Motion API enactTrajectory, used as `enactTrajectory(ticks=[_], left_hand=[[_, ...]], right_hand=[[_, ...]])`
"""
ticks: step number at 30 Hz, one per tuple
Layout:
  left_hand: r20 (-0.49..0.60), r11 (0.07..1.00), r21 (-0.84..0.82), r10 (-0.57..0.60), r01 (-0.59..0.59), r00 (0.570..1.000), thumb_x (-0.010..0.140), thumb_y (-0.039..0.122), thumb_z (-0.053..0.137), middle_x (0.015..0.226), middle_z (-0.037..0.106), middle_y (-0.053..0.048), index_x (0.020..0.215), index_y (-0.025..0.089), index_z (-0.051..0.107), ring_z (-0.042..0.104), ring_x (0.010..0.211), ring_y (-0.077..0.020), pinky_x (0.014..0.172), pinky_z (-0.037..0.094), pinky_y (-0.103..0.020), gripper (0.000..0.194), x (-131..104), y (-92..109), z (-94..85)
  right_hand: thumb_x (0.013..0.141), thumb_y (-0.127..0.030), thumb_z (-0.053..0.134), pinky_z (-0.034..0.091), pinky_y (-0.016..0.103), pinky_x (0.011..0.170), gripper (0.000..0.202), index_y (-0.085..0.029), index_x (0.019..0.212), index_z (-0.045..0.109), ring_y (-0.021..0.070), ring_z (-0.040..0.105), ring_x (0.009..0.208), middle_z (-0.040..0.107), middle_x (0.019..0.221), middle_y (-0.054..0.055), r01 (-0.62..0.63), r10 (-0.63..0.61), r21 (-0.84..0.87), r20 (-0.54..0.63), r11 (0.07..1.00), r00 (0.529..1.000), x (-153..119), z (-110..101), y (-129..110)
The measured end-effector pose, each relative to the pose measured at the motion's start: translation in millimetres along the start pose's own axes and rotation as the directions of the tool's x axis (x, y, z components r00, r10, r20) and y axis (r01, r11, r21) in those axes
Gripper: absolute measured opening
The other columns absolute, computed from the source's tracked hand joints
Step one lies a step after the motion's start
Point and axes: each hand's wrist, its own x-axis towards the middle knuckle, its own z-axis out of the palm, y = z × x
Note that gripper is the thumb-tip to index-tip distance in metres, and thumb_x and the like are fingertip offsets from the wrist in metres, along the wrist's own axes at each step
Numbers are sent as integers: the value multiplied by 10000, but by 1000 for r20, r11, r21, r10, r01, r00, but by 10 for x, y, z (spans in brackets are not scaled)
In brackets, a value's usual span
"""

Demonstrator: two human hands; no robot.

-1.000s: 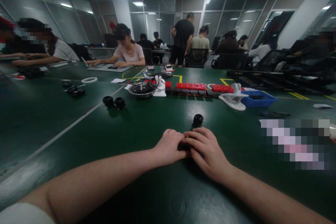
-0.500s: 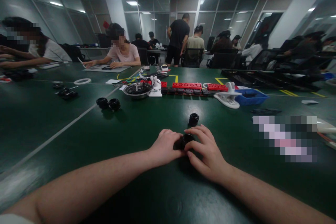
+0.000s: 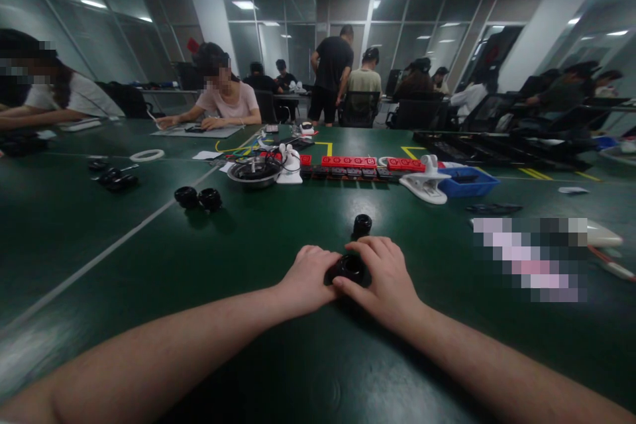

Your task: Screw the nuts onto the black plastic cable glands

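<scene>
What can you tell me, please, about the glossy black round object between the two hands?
The glossy black round object looks like plastic, with a thick rounded rim around a dark opening tilted towards the camera. It is low over the green tabletop. The right hand curls around it; the left hand meets its left side. Its underside is hidden.

L hand (image 3: 309, 279) & R hand (image 3: 390, 283) bare; forearms (image 3: 163, 351) likewise.

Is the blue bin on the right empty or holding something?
Holding something, though not full: a dark item shows inside the blue bin. I cannot tell what it is.
</scene>
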Motion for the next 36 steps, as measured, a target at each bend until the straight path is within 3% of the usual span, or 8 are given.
enactTrajectory(ticks=[8,31,36], left_hand=[[19,1000,9,-14,14,1000,701,342,534,794,575,-4,814,182,531,489,780,-186,770,354,-342,196,-8,15,-13],[-1,1000,21,-3,3,1000,699,348,542,777,563,-11,786,173,530,481,779,-185,769,359,-341,196,-12,-1,6],[-14,999,37,-12,12,1000,680,299,546,727,541,-1,728,172,512,467,751,-173,751,359,-327,140,-8,-17,36]], right_hand=[[667,-357,630,359,369,739,281,-181,880,583,224,459,848,569,864,59,4,-4,6,6,1000,1000,15,20,0],[700,-267,596,397,390,766,283,-176,966,558,217,445,878,539,886,69,43,-52,168,49,985,997,-9,25,63],[696,-188,553,397,375,767,273,-172,969,558,206,450,866,532,896,72,63,-76,181,67,982,995,-8,24,35]])
